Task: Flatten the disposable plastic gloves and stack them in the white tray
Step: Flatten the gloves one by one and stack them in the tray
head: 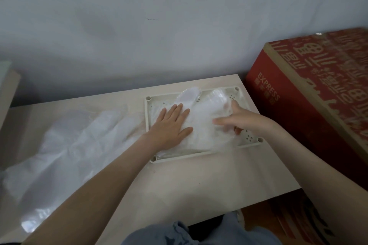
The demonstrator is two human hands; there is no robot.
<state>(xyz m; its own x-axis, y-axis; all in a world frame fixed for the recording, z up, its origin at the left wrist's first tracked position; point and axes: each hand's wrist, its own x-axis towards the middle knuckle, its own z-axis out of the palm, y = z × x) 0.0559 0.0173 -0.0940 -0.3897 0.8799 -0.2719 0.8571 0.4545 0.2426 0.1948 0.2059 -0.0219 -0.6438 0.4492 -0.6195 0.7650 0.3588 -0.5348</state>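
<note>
A white tray (148, 117) lies on the pale wooden table, right of centre. Clear plastic gloves (203, 125) are stacked inside it, their fingers reaching past the far rim. My left hand (171, 125) lies flat with straight fingers, pressing the left part of the stack. My right hand (237, 120) is on the right part of the stack, blurred, with the thumb up and fingers spread over the plastic. A loose heap of more clear gloves (65, 145) covers the table's left half.
A red cardboard box (310, 89) printed EXPRESS stands against the table's right edge. A grey wall rises right behind the table. The table's near edge (258, 203) runs just above my lap.
</note>
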